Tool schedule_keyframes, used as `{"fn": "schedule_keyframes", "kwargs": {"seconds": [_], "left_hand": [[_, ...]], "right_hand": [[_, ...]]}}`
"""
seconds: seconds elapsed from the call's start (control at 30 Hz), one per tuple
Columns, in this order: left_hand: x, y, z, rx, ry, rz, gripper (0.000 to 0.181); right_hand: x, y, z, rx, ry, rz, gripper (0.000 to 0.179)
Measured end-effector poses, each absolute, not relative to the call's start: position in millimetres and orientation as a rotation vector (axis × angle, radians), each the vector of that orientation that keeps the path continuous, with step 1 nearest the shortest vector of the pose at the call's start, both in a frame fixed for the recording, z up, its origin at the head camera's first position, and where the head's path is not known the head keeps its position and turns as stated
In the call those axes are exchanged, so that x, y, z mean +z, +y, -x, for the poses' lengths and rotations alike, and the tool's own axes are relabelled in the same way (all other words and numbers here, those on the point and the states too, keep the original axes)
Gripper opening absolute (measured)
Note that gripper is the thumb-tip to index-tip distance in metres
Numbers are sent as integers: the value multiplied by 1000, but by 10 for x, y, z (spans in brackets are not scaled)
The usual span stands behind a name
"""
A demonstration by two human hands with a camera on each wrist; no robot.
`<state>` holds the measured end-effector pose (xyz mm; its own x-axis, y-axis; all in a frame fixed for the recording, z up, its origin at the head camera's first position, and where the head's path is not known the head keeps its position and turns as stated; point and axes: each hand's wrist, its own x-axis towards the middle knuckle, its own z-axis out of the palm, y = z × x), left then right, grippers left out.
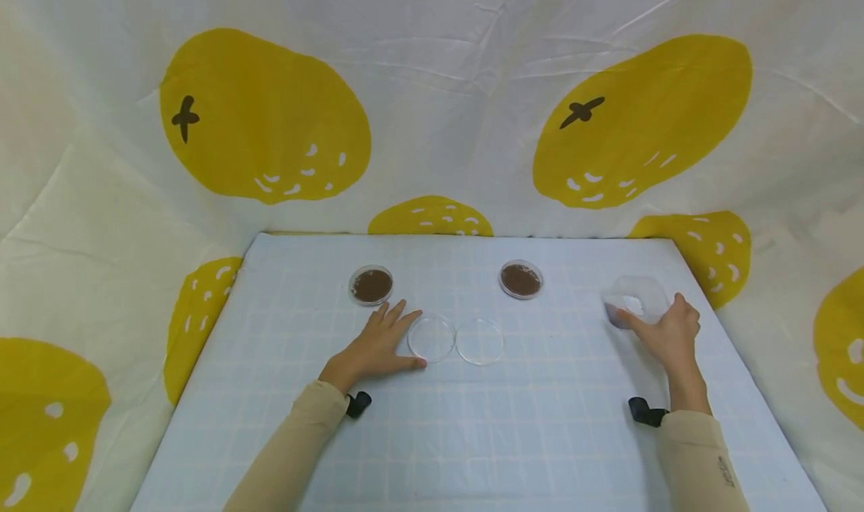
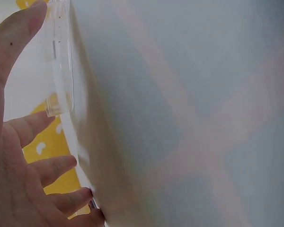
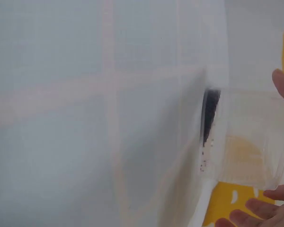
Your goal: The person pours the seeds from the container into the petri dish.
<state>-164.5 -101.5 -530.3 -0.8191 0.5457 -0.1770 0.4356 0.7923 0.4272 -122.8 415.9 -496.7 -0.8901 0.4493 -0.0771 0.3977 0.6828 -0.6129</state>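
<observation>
My left hand (image 1: 379, 345) spans a clear petri dish (image 1: 432, 339), thumb at its near edge and index finger at its far edge. The other fingers are spread out. Touching that dish's right side, or very close to it, is a second clear round dish piece (image 1: 481, 341). My right hand (image 1: 667, 333) grips a clear plastic tub (image 1: 641, 294) at the table's right side, between thumb and fingers. Dark loose material (image 3: 211, 111) has gathered at one side of the tub's bottom. Whether the tub touches the table, I cannot tell.
Toward the back of the table (image 1: 445, 437) stand two petri dishes of brown granular material, the left dish (image 1: 371, 285) just beyond my left fingers and the right dish (image 1: 520, 279) left of the tub. A fabric backdrop (image 1: 445, 122) with yellow fruit shapes surrounds the table.
</observation>
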Motion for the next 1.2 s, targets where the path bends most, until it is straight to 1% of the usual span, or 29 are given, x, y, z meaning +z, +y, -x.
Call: {"fn": "schedule_keyframes", "kwargs": {"seconds": [0.2, 0.43, 0.67, 1.0, 1.2], "left_hand": [[-5294, -1016, 1645, 526, 2678, -737, 100], [-5292, -1013, 1650, 510, 2685, -725, 98], [-5286, -1017, 1647, 513, 2674, -726, 96], [-5285, -1023, 1653, 504, 2664, -720, 94], [-5273, -1035, 1646, 519, 2674, -742, 93]], "right_hand": [[-5000, 4149, 1230, 1047, -2804, 820, 122], [-5049, 4146, 1225, 1117, -2753, 762, 114], [-5027, 4130, 1219, 1191, -2721, 771, 113], [-5014, 4070, 1208, 1216, -2658, 633, 108], [-4954, 3950, 1197, 1248, -2628, 576, 104]]}}
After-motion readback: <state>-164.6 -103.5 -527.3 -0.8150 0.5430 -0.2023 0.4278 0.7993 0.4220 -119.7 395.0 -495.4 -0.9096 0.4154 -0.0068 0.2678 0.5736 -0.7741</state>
